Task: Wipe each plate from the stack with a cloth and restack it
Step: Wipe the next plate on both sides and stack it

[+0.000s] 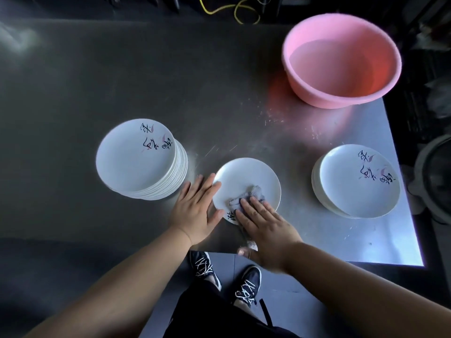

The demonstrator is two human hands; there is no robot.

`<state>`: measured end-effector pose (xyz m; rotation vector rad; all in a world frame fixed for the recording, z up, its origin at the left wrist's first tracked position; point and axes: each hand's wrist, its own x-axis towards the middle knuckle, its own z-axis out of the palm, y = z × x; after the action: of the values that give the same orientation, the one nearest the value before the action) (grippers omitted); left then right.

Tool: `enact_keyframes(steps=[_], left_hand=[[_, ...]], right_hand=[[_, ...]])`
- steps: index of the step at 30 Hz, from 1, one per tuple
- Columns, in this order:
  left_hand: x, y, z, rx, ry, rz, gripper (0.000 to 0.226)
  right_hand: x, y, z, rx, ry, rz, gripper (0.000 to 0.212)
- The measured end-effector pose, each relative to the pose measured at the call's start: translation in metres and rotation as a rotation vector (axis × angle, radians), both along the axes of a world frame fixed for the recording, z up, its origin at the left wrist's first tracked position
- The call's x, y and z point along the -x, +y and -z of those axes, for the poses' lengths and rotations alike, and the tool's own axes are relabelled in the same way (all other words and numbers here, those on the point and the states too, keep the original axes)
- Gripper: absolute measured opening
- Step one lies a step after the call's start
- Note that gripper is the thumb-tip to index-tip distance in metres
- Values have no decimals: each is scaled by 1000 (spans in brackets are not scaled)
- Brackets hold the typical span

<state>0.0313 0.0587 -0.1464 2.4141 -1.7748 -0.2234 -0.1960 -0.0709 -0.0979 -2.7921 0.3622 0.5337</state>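
— How far along is the person?

— Early, by the look of it. The tall stack (pixel 141 159) on the left holds many plates, while the short stack (pixel 356 181) on the right holds only a few; judging by the heights, most of the wiping is left, if the right pile is the wiped one.

— And the plate in hand?

— A single plate (pixel 246 181) lies flat on the table between the two stacks. The right hand (pixel 266 223) presses the cloth (pixel 246 197) onto its near side with fingers straight and spread. The left hand (pixel 197 211) lies flat too, fingers straight, fingertips touching the plate's left rim to steady it. Neither hand clamps anything.

— The surface?

— A grey metal table (pixel 122 81), scuffed and streaked near the right corner. A pink basin (pixel 341 59) stands at the far right, with what looks like water in it.

— The room?

— Dim. A yellow cable (pixel 244 11) trails beyond the far edge, and a dark pot (pixel 436 176) sits off the right side.
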Motion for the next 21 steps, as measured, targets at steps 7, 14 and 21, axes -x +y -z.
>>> enact_keyframes(steps=[7,14,21], left_hand=[[0,0,0,-22,-5,-6,72],[0,-1,1,19,0,-4,69],[-1,0,0,-24,-17,-10,70]], right_hand=[[-22,-25,-8,49,96,235,104],[8,-27,-6,63,28,141,92],[-27,-78,-11,46,52,301,92]])
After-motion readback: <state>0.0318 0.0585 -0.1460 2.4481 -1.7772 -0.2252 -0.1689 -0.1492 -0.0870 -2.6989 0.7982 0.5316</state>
